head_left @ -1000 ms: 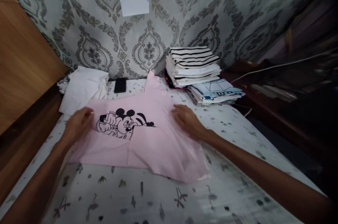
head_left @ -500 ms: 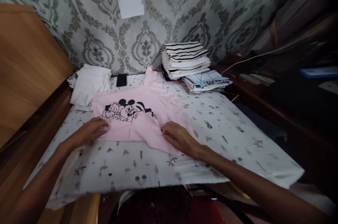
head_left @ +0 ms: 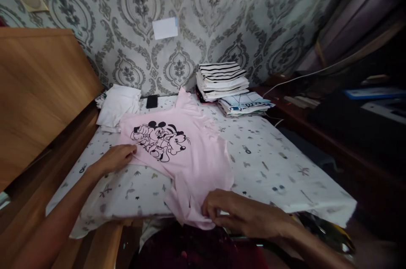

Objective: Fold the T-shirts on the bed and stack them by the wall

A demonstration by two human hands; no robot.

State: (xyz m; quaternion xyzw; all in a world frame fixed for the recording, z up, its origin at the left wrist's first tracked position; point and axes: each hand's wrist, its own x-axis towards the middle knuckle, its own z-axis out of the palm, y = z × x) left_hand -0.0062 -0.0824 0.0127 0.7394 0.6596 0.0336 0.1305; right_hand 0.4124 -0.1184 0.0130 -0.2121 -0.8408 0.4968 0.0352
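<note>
A pink T-shirt (head_left: 203, 146) with a black line print of cartoon characters lies spread on the table. My right hand (head_left: 234, 212) is closed on its near end, a bunched sleeve at the table's front edge. On the shirt's left side, my left hand (head_left: 117, 158) has its fingers together on the edge of the fabric, apparently pinching it. The printed front is face up, and the frilled far sleeve points at the wall.
Folded white cloths (head_left: 119, 106) lie at the back left beside a black phone (head_left: 152, 101). Stacked folded clothes (head_left: 222, 80) stand at the back, with another folded pile (head_left: 245, 104) to their right. A wooden cabinet (head_left: 41, 95) borders the left side of the table, which has a patterned white cover (head_left: 266, 155).
My right hand has pulled the shirt's near sleeve toward me, to the front edge. The fold over the print has opened, showing the whole picture. My left hand stays at the shirt's left edge.
</note>
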